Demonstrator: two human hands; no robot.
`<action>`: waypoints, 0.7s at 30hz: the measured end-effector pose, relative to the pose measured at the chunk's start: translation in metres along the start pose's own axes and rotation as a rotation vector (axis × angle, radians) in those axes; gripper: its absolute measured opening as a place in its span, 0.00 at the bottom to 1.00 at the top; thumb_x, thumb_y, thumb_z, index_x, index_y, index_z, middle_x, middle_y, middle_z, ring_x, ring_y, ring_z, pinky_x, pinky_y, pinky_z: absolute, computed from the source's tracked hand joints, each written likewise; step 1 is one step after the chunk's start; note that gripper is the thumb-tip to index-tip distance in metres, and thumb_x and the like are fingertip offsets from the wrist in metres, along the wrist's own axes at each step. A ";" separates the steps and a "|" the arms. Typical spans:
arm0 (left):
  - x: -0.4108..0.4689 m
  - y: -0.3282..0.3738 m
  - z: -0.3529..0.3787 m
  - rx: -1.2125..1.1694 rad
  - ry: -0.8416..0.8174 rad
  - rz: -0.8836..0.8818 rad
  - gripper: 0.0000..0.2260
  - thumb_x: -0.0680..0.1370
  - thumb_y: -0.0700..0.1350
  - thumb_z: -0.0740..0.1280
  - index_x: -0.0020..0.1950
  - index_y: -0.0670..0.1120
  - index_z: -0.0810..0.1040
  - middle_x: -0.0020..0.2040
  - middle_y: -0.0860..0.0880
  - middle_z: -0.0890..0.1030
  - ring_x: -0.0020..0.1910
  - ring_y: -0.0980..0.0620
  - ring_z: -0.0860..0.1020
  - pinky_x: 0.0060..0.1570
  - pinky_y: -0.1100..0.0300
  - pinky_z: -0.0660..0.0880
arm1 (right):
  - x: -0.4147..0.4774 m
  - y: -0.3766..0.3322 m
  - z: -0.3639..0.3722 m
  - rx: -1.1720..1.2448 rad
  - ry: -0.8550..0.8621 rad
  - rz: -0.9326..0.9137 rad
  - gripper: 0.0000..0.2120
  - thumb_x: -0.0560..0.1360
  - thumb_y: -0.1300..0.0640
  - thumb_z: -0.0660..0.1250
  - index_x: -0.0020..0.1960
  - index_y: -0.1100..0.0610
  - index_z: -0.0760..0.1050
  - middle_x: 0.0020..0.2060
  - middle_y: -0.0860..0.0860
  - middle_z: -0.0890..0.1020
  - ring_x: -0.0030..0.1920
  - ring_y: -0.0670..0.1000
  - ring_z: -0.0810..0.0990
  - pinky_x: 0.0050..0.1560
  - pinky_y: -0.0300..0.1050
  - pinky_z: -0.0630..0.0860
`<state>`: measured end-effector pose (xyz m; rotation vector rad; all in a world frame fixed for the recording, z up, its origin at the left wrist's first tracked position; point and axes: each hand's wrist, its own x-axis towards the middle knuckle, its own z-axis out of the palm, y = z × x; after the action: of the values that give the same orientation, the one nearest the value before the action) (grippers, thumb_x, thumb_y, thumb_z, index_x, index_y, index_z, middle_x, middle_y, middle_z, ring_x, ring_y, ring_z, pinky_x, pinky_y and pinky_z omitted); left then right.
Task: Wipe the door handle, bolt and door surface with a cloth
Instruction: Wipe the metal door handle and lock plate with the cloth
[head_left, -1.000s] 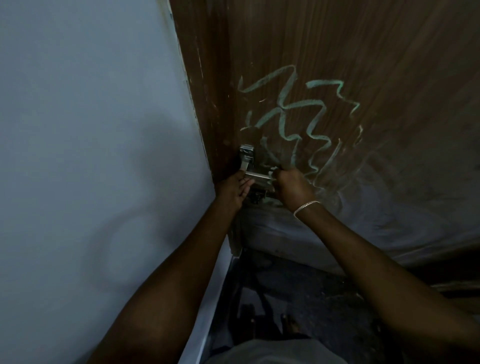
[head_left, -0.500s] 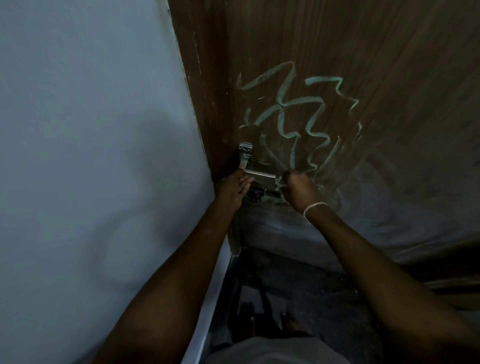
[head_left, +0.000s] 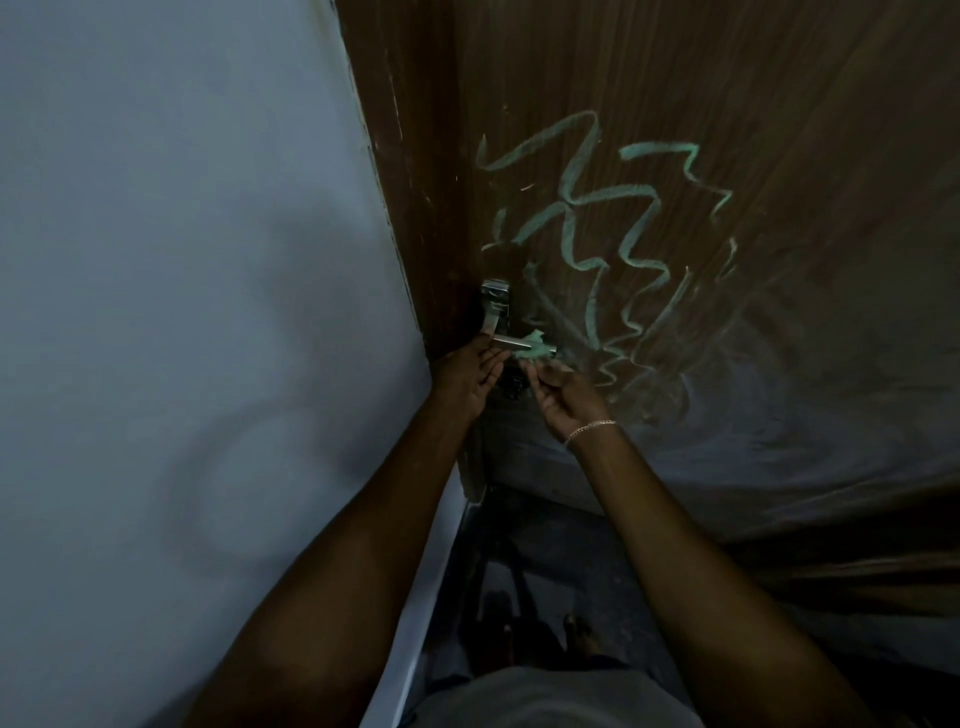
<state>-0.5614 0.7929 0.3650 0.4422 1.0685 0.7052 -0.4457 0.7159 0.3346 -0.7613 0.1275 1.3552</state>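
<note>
The person stands close against the brown door (head_left: 675, 104), at its edge beside the pale wall (head_left: 182, 260). The small green cloth (head_left: 530, 351) lies over the outer end of the metal door handle (head_left: 506, 341). The right hand (head_left: 561, 397) sits just under it with fingers curled, seemingly pinching the cloth's lower edge, though the dim light leaves that unsure. The left hand (head_left: 467, 374) lays fairly straight fingers against the lever's inner end, steadying it without gripping. The step in hand looks like wiping the handle. The green scribbles (head_left: 597, 234) across the door surface are unwiped, so most of the task probably lies ahead. The cloth is little and thinly held, so a firm rub along the lever could tug it from the fingers and drop it onto the dark floor (head_left: 545, 545). Weight pressed down on the lever could unlatch the door and let it swing. A dark fitting (head_left: 511, 389) below the lever may be the bolt, though it is too dim to tell, and a cloth corner could snag there.
</note>
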 end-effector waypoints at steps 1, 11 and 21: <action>0.000 0.000 0.000 0.001 0.003 0.001 0.12 0.77 0.44 0.71 0.59 0.40 0.79 0.60 0.41 0.82 0.46 0.52 0.83 0.51 0.60 0.79 | 0.001 0.003 0.004 -0.013 -0.003 0.002 0.12 0.80 0.75 0.52 0.53 0.70 0.74 0.40 0.60 0.86 0.41 0.52 0.87 0.40 0.37 0.82; -0.002 0.002 0.000 0.005 0.009 0.002 0.08 0.76 0.43 0.73 0.53 0.42 0.79 0.52 0.45 0.83 0.45 0.52 0.82 0.44 0.61 0.78 | 0.008 0.010 0.018 0.011 0.076 -0.008 0.09 0.79 0.75 0.57 0.47 0.70 0.76 0.40 0.60 0.84 0.36 0.51 0.86 0.40 0.39 0.83; -0.001 0.004 0.001 0.032 0.017 0.006 0.20 0.78 0.42 0.70 0.69 0.39 0.75 0.65 0.41 0.80 0.62 0.45 0.79 0.57 0.54 0.77 | 0.011 0.018 0.030 0.022 0.123 -0.008 0.06 0.78 0.73 0.61 0.47 0.67 0.77 0.38 0.58 0.84 0.37 0.51 0.85 0.39 0.37 0.83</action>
<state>-0.5619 0.7950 0.3689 0.4677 1.0962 0.6992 -0.4698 0.7425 0.3443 -0.8256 0.2357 1.2974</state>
